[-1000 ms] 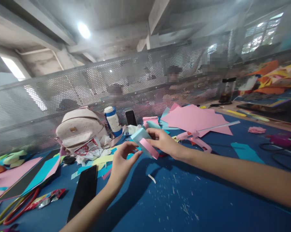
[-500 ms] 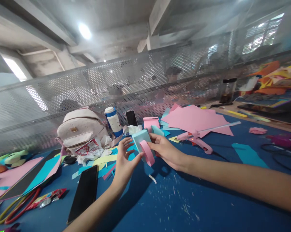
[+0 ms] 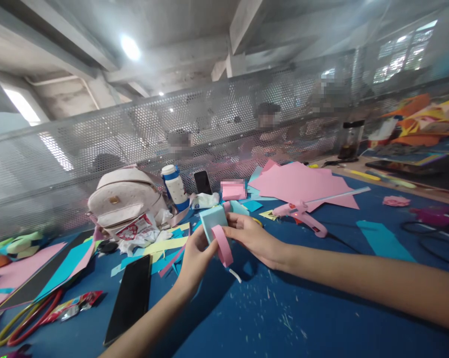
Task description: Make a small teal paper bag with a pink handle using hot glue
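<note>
Between my two hands is a small light-blue paper box (image 3: 214, 218) with a curved pink strip (image 3: 223, 247) standing out from its near side. My left hand (image 3: 195, 256) is closed on the box's left side, its thumb by the pink strip and its other fingers partly hidden behind. On the right, my right hand (image 3: 251, 237) grips the box, thumb against the strip's upper part and fingers behind. A short white stick (image 3: 235, 275) lies on the blue table (image 3: 321, 318) just below. Right of my hands rests a pink hot glue gun (image 3: 302, 215) with a clear stick in its back.
Pink sheets (image 3: 302, 181) lie behind the glue gun, a blue strip (image 3: 384, 242) to the right. A black phone (image 3: 129, 298), coloured scraps (image 3: 164, 246), a backpack (image 3: 127, 201) and a bottle (image 3: 175, 186) are left. A perforated metal divider (image 3: 217, 114) stands behind, people beyond.
The box with its pink strip has moved slightly left and down. My left hand's fingers, spread beside the box before, have closed in on it. My right hand still holds it.
</note>
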`<state>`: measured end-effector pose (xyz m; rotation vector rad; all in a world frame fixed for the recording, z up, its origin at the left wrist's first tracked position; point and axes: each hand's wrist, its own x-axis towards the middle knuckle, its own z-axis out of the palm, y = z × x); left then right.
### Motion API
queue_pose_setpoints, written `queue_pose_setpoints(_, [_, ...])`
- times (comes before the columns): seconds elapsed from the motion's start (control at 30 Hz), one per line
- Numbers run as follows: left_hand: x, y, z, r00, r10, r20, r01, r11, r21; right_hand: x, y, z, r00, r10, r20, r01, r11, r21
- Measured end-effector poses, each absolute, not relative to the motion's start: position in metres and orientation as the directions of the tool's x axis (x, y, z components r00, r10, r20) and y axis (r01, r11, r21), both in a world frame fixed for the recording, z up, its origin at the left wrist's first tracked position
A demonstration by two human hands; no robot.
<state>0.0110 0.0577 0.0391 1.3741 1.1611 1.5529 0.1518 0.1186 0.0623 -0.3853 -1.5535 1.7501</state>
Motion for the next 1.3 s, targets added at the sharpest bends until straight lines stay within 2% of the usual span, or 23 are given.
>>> queue_pose_setpoints(0.2, [0.005,0.064,0.029,-0.205,0.962,0.180,-0.102,-0.204,0.974,0.189,0.104,0.076,-0.645,0.723,0.247,-0.176,0.174,-0.969])
queue_pose_setpoints(0.33, [0.001,0.070,0.018,-0.221,0.966,0.136,-0.211,-0.183,0.960,0.238,0.096,0.078,-0.734,0.648,0.206,0.032,0.336,-0.941])
queue_pose_setpoints(0.43, [-0.001,0.074,0.011,-0.267,0.961,0.071,-0.289,-0.150,0.946,0.282,0.099,0.078,-0.700,0.692,0.176,0.286,0.498,-0.819])
queue_pose_setpoints(0.5, [-0.002,0.075,0.007,-0.296,0.954,0.043,-0.317,-0.140,0.938,0.311,0.106,0.074,-0.578,0.779,0.245,0.456,0.557,-0.694])
queue_pose_setpoints(0.57, [-0.003,0.075,0.003,-0.316,0.948,0.029,-0.317,-0.135,0.939,0.338,0.118,0.066,-0.449,0.827,0.338,0.579,0.558,-0.595])
queue_pose_setpoints(0.7, [-0.003,0.073,-0.003,-0.326,0.945,0.028,-0.306,-0.134,0.943,0.367,0.153,0.044,-0.349,0.897,0.270,0.725,0.441,-0.530])
queue_pose_setpoints(0.77, [-0.002,0.071,-0.003,-0.315,0.948,0.039,-0.297,-0.138,0.945,0.366,0.169,0.034,-0.331,0.905,0.266,0.736,0.424,-0.527])
queue_pose_setpoints(0.9, [-0.002,0.067,-0.003,-0.287,0.954,0.083,-0.232,-0.153,0.961,0.342,0.186,0.028,-0.411,0.896,0.170,0.673,0.423,-0.607])
queue_pose_setpoints(1.03, [-0.003,0.066,-0.005,-0.250,0.961,0.114,-0.187,-0.164,0.969,0.321,0.190,0.037,-0.391,0.910,0.139,0.711,0.394,-0.582])
queue_pose_setpoints(1.13, [-0.005,0.066,-0.008,-0.250,0.960,0.123,-0.195,-0.174,0.965,0.321,0.193,0.053,-0.386,0.904,0.185,0.699,0.417,-0.581])
queue_pose_setpoints(1.3, [-0.002,0.065,-0.005,-0.234,0.953,0.193,-0.136,-0.228,0.964,0.324,0.193,0.084,-0.262,0.916,0.303,0.693,0.397,-0.602])
